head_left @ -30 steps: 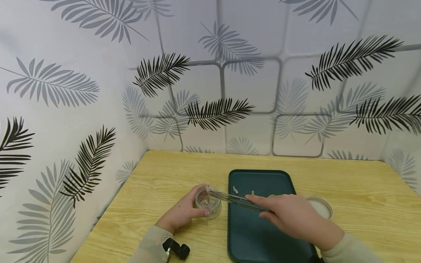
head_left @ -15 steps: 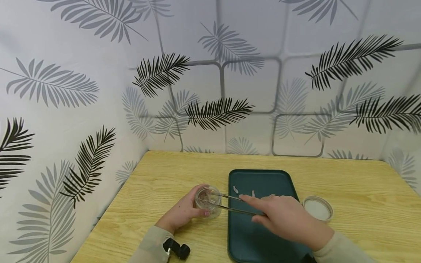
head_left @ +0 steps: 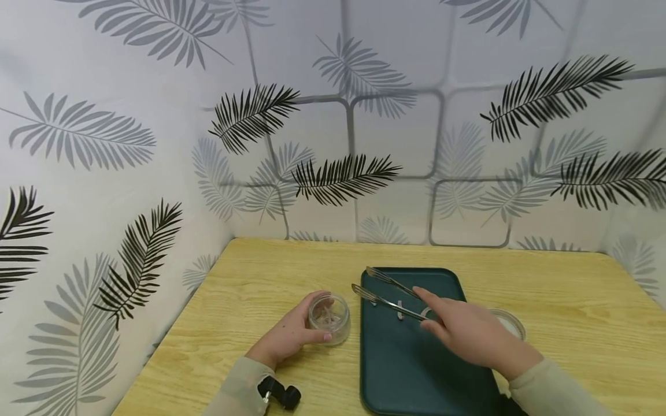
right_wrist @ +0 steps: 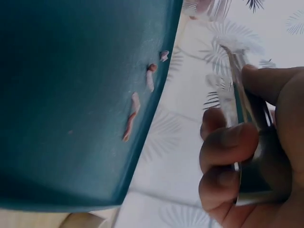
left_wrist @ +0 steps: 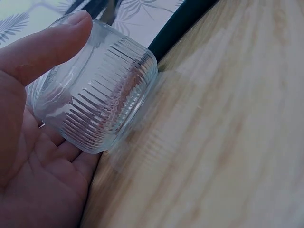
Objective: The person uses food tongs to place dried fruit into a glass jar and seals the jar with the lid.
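Note:
My left hand [head_left: 293,332] holds a small clear glass jar [head_left: 340,332] upright on the table, thumb on one side and fingers round the other. Ribbed sides show in the left wrist view, with pinkish pieces [left_wrist: 121,97] at the jar's bottom. In my right hand [head_left: 468,329] are metal tongs [head_left: 391,303], their arms spread and nothing between the tips. They hang over the upper left of a dark green tray [head_left: 406,370]. Several small, thin, pinkish-white strips [right_wrist: 131,118] lie along the tray's far part; the tongs and hand partly cover them in the head view.
A round lid [head_left: 512,320] with a pale inside lies right of the tray, partly behind my right hand. The wooden table [head_left: 281,266] ends at a leaf-patterned curtain [head_left: 395,208]. A black wrist mount [head_left: 281,394] sits on my left sleeve.
The tongs went into the jar with a pinkish piece, spread there, and came out without it. They then moved right and up over the tray. My left hand and the jar stayed in place.

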Demonstrator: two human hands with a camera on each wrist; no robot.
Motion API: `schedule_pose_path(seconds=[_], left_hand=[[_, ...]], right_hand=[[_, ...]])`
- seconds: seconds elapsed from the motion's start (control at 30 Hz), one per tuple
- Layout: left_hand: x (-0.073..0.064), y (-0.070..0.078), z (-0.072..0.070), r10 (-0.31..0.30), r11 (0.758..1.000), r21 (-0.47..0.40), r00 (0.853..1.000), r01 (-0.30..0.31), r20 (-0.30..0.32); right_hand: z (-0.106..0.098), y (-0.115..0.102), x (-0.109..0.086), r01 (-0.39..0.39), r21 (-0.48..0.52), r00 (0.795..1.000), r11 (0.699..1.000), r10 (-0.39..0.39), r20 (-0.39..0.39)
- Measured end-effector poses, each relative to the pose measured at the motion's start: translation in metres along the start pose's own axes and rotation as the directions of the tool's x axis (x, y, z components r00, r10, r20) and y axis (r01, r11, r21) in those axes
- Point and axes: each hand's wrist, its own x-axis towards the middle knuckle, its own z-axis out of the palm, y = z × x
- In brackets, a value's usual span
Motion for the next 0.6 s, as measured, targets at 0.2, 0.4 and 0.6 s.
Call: schedule_pose_path(seconds=[0.2, 0.4, 0.6], left_hand=[[0.002, -0.005, 0.001, 0.019, 0.999, 0.033, 1.0, -0.018, -0.012], [0.006, -0.011, 0.0, 0.034, 0.997, 0.068, 0.999, -0.033, -0.018], [0.006, -0.013, 0.002, 0.033, 0.998, 0.056, 0.999, -0.032, -0.017]], right_hand=[[0.004, 0.005, -0.01, -0.137, 0.057, 0.99, 0.989, 0.135, 0.038], [0.007, 0.004, -0.014, -0.143, 0.097, 0.989, 0.985, 0.14, 0.039], [0.009, 0.003, -0.011, -0.106, 0.0, 0.994, 0.994, 0.106, 0.024]])
